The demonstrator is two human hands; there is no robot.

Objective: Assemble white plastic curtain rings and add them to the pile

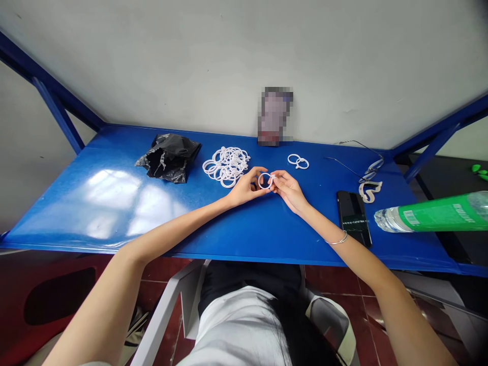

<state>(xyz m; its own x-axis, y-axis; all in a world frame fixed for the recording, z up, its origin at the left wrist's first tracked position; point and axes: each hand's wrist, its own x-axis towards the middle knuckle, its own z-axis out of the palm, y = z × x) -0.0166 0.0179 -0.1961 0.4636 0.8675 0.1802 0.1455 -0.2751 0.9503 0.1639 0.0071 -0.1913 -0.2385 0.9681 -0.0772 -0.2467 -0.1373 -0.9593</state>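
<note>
Over the middle of the blue table [114, 203], both my hands pinch one white plastic ring [265, 180]. My left hand [247, 187] grips its left side with curled fingers. My right hand [288, 189] grips its right side with thumb and fingertips. Just behind my left hand lies a pile of several white rings [226, 165]. Two more white rings [298, 161] lie apart behind my right hand.
A crumpled black plastic bag [169, 157] lies at the back left. A dark phone [353, 217], a white heart-shaped piece [369, 190] and a thin cable [358, 168] are at the right. A bottle with a green label [434, 213] juts in from the right edge.
</note>
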